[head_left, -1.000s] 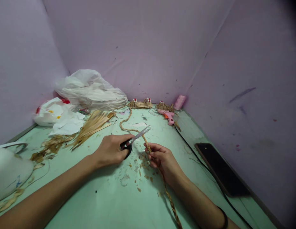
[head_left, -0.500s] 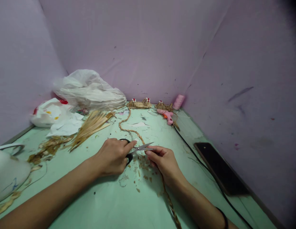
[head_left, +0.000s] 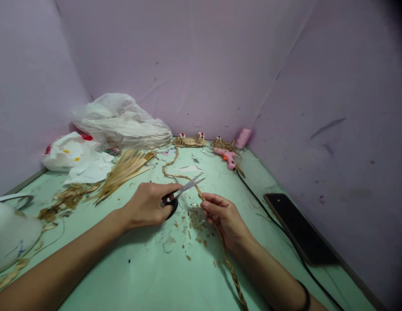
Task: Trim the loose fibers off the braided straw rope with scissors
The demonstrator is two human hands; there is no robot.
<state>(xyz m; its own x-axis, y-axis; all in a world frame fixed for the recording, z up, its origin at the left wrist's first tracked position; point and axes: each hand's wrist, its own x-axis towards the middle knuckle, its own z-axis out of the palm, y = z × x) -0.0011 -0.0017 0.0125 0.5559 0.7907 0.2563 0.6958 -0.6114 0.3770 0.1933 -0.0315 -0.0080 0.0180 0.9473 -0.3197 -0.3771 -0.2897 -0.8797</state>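
One left hand [head_left: 154, 204] grips one scissors [head_left: 187, 185]; one right hand [head_left: 223, 216] pinches one braid [head_left: 233, 276].

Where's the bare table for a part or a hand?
Biggest: near side, between left forearm and braid. Narrower: between right hand and black cable. Crowded: back edge, plastic bag to pink spool; left, fibre bundle; middle, scraps.

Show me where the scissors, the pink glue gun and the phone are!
Scissors [head_left: 184, 189]: head view, on the metal near the pivot.
Pink glue gun [head_left: 231, 160]: head view, on its handle.
Phone [head_left: 301, 229]: head view, middle of its dark face.
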